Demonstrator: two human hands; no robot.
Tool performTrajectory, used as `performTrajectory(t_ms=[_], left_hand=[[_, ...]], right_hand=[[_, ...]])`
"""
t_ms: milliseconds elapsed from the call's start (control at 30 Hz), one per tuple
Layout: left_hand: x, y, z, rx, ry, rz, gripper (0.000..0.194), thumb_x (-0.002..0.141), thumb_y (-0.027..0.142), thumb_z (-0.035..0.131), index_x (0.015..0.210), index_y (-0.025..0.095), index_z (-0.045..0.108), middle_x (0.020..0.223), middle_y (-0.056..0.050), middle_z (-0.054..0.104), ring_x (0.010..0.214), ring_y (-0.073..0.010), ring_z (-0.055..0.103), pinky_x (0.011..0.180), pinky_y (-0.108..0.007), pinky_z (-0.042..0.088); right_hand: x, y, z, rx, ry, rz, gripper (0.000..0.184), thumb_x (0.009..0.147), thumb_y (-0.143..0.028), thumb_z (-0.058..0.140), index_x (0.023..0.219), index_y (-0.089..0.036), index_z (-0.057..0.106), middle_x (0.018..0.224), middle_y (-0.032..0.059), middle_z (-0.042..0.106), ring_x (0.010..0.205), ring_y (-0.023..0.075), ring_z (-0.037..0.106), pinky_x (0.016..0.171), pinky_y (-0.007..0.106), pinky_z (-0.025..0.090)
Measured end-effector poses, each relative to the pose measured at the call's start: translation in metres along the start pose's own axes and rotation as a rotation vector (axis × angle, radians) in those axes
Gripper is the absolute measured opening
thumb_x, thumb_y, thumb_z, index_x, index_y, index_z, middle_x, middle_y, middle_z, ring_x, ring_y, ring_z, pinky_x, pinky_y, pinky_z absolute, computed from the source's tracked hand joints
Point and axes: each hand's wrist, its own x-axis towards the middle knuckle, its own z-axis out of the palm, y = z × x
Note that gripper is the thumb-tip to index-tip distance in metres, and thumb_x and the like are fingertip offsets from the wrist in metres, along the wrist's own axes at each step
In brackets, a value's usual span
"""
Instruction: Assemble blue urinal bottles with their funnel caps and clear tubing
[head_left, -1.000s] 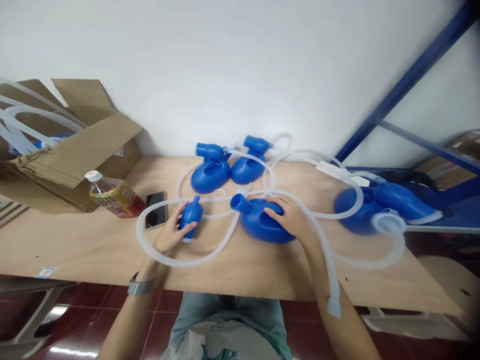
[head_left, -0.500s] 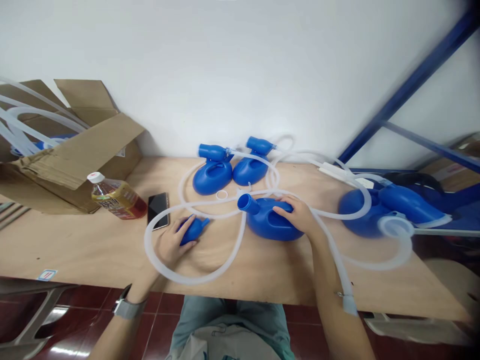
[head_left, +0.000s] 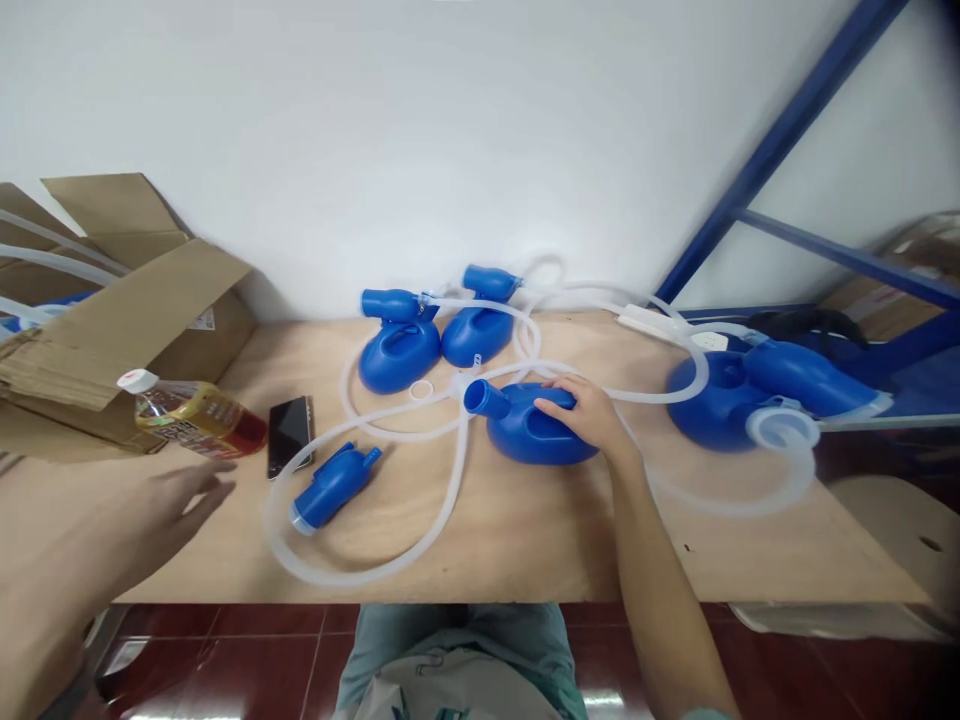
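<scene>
My right hand (head_left: 583,408) grips the handle of a blue plastic urinal bottle (head_left: 529,440), which rests on the table with its uncapped neck pointing left. My left hand (head_left: 169,505), slightly blurred, is empty with its fingers stretched out, over the table below a drink bottle (head_left: 199,415). The blue funnel-like urinal head (head_left: 336,487) lies on the table between my hands, inside a loop of clear tube (head_left: 442,515). A thin white ring (head_left: 421,390) and a pale cap (head_left: 463,382) lie just behind the urinal bottle.
Two blue urinals (head_left: 399,355) with heads and tubes stand near the wall, another (head_left: 712,405) at the right. A cardboard box (head_left: 180,300) holding tubes stands at the left. A phone (head_left: 289,435) and a white power strip (head_left: 660,325) lie on the table (head_left: 525,540).
My left hand has laid down the blue urinal head, let go and moved left toward the drink bottle. My right hand has stayed on the urinal bottle. The view has shifted slightly.
</scene>
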Motion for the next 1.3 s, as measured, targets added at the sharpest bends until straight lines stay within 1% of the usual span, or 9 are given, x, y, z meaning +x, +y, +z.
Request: performTrajectory(t_ms=[67,200,300,433,533,833,1000,1133,1300], left_hand=[[0.024,0.053,0.004,0.02,0.158,0.055,0.047,0.098,0.065,0.039,0.116,0.037,0.071,0.097,-0.001,0.075,0.097,-0.0359,0.069,0.089,-0.048,0.055],[0.099,0.155,0.057,0.037,-0.09,0.248,0.048,0.105,0.041,0.042,0.147,0.022,0.055,0.127,-0.012,0.071,0.11,-0.0303,0.069,0.091,-0.037,0.053],[0.15,0.189,0.104,0.162,-0.183,0.261,0.041,0.105,0.027,0.042,0.14,0.015,0.06,0.132,-0.02,0.064,0.117,-0.034,0.066,0.093,-0.041,0.051],[0.185,0.187,0.139,0.195,-0.271,0.294,0.025,0.105,0.025,0.051,0.111,0.011,0.071,0.11,-0.016,0.07,0.104,-0.0282,0.069,0.089,-0.041,0.053],[0.194,0.176,0.148,0.195,-0.303,0.327,0.026,0.102,0.037,0.062,0.112,0.014,0.069,0.112,-0.009,0.07,0.101,-0.0227,0.068,0.091,-0.043,0.057],[0.193,0.169,0.156,0.017,-0.237,0.428,0.019,0.102,0.025,0.053,0.101,0.017,0.07,0.096,-0.01,0.071,0.09,-0.0226,0.066,0.082,-0.033,0.051],[0.192,0.18,0.139,-0.185,-0.08,0.462,0.029,0.1,0.021,0.047,0.118,0.015,0.07,0.108,-0.014,0.073,0.1,-0.0267,0.068,0.092,-0.037,0.052],[0.167,0.191,0.113,-0.35,-0.033,0.519,0.045,0.104,0.032,0.044,0.143,0.016,0.06,0.121,-0.013,0.073,0.109,-0.0267,0.069,0.097,-0.039,0.056],[0.098,0.207,0.097,-0.603,-0.152,0.641,0.04,0.104,0.041,0.054,0.135,0.022,0.07,0.125,-0.011,0.075,0.117,-0.0284,0.071,0.104,-0.042,0.057]], right_hand=[[0.0,-0.002,0.0,0.01,0.006,0.0,0.031,0.09,-0.057,0.069,0.093,-0.027,0.073,0.109,0.0075,0.078,0.105,0.0318,0.072,0.1,0.048,0.053],[-0.002,-0.007,0.0,0.003,0.028,0.002,0.031,0.089,-0.058,0.07,0.088,-0.027,0.072,0.106,0.0076,0.079,0.104,0.0319,0.071,0.099,0.048,0.052],[-0.008,-0.012,0.002,-0.001,0.056,0.015,0.033,0.088,-0.059,0.07,0.088,-0.026,0.072,0.104,0.0082,0.078,0.102,0.0317,0.071,0.098,0.048,0.052],[-0.019,-0.019,0.003,0.022,0.054,-0.004,0.03,0.09,-0.055,0.07,0.094,-0.025,0.073,0.106,0.0082,0.077,0.103,0.0303,0.071,0.099,0.048,0.053],[-0.022,-0.02,0.003,0.018,0.045,-0.01,0.03,0.089,-0.054,0.071,0.096,-0.025,0.073,0.107,0.0087,0.077,0.105,0.0305,0.071,0.1,0.048,0.053],[-0.02,-0.019,0.004,0.012,0.052,-0.023,0.029,0.09,-0.053,0.07,0.093,-0.025,0.071,0.103,0.008,0.077,0.102,0.0295,0.072,0.098,0.047,0.054],[-0.025,-0.024,0.002,0.002,0.028,-0.004,0.027,0.091,-0.052,0.07,0.095,-0.025,0.071,0.105,0.0076,0.077,0.102,0.0299,0.072,0.097,0.046,0.055],[-0.032,-0.029,0.003,-0.003,0.0,-0.018,0.025,0.091,-0.051,0.071,0.095,-0.026,0.071,0.106,0.0064,0.077,0.104,0.03,0.072,0.098,0.046,0.055],[-0.039,-0.034,0.006,-0.014,0.005,-0.01,0.026,0.091,-0.051,0.072,0.097,-0.026,0.071,0.106,0.0066,0.076,0.104,0.0304,0.072,0.098,0.046,0.055]])
